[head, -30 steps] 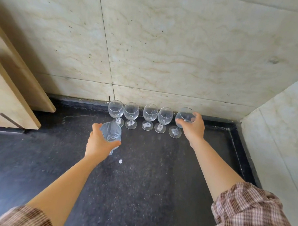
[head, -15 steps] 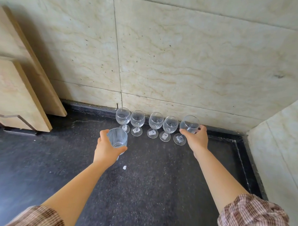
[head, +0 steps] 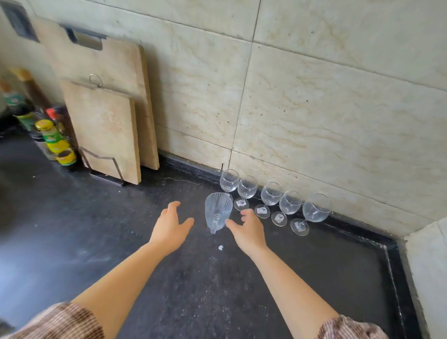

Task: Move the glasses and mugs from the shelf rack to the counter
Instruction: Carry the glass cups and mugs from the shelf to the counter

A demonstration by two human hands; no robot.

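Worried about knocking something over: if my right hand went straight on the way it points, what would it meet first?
Probably the mug, just ahead of the right hand and close to its thumb. A wine glass stands just beside that line, so I'm not certain.

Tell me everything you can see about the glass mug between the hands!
The glass mug is clear, with curved ribbed lines on its side and a small handle facing the camera. It looks empty and stands upright on the dark speckled counter, just in front of the leftmost wine glass. The left hand is open beside it, not touching. The right hand is open too; its thumb is very near the mug, and I cannot tell if it touches.
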